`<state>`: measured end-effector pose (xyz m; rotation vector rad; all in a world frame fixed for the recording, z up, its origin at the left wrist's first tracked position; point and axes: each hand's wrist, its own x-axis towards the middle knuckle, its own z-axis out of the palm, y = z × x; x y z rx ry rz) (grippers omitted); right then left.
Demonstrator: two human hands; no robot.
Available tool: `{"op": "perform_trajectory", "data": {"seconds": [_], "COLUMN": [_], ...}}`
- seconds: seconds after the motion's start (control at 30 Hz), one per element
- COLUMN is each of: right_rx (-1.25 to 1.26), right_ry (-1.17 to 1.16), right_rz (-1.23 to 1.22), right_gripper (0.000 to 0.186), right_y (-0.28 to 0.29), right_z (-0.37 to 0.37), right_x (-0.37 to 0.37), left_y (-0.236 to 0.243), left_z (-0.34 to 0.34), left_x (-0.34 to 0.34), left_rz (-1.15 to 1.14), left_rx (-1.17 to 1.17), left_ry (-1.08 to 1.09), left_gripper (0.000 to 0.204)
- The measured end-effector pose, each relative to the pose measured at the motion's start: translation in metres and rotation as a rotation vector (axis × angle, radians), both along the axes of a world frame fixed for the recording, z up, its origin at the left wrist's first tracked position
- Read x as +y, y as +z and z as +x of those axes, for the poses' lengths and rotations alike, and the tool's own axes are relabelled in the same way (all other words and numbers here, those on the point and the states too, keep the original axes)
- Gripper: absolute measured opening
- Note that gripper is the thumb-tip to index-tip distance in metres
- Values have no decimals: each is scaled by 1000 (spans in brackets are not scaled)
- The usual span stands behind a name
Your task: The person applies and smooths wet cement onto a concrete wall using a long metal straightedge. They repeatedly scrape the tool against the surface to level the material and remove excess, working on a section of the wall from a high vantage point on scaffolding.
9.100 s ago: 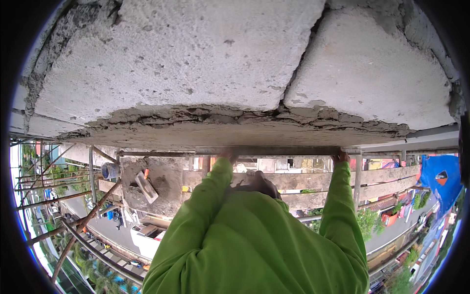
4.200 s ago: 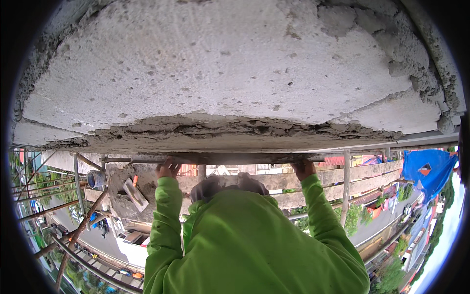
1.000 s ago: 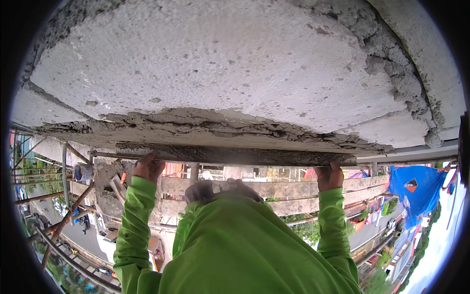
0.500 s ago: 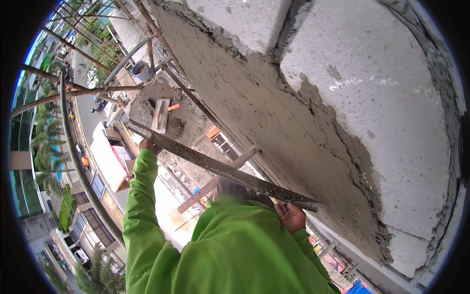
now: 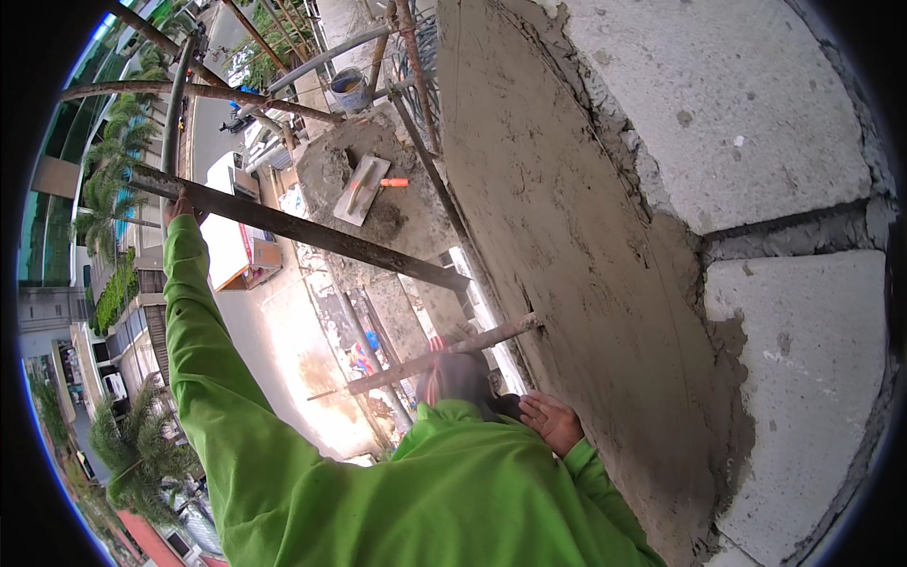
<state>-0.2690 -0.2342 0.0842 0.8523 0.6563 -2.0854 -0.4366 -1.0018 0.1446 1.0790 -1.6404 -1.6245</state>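
Note:
My left hand (image 5: 184, 208), at the end of a green sleeve, is closed on the upper-left end of a long, dark, mortar-smeared straightedge bar (image 5: 312, 232), which slants down rightward across the view. Lower right of centre, my right hand (image 5: 553, 420) is open and off the bar, beside the freshly plastered grey band (image 5: 586, 293) of the wall. Above the bar, a steel trowel (image 5: 354, 198) with an orange handle lies on a mortar-covered board (image 5: 411, 203).
Pale blocks (image 5: 794, 369) with rough joints fill the right side. Scaffold poles (image 5: 236, 94) cross upper left, with a grey bucket (image 5: 350, 94) among them. A crosswise pipe (image 5: 439, 359) runs below the bar. A street (image 5: 213, 142) with palms lies far below.
My view has swung, putting the wall on the right. My left hand has carried the bar up and leftward; my right hand has let go of it.

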Motion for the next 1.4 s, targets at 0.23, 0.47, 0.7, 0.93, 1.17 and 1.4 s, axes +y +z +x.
{"op": "perform_trajectory", "data": {"seconds": [0.23, 0.47, 0.7, 0.93, 1.17, 1.4], "right_rx": [-36, -94, -158, -214, -120, -161], "right_ry": [27, 84, 95, 171, 183, 240], "right_rz": [264, 535, 606, 651, 634, 700], "right_gripper": [37, 35, 39, 33, 31, 32], "right_y": [-36, -30, -33, -37, -35, -39], "right_z": [7, 7, 22, 27, 22, 34], "right_x": [26, 32, 32, 28, 20, 21], "left_y": [-37, -153, -168, -199, -241, -258], "left_z": [-75, -114, -134, -134, -130, -103], "left_x": [112, 176, 169, 196, 190, 188], "left_rz": [-835, -709, -780, -849, -954, -907], "left_rx": [-377, -307, -37, -354, -386, -540], "left_ry": [262, 157, 93, -11, 14, -38], "left_gripper": [32, 32, 31, 14, 8, 13]}}
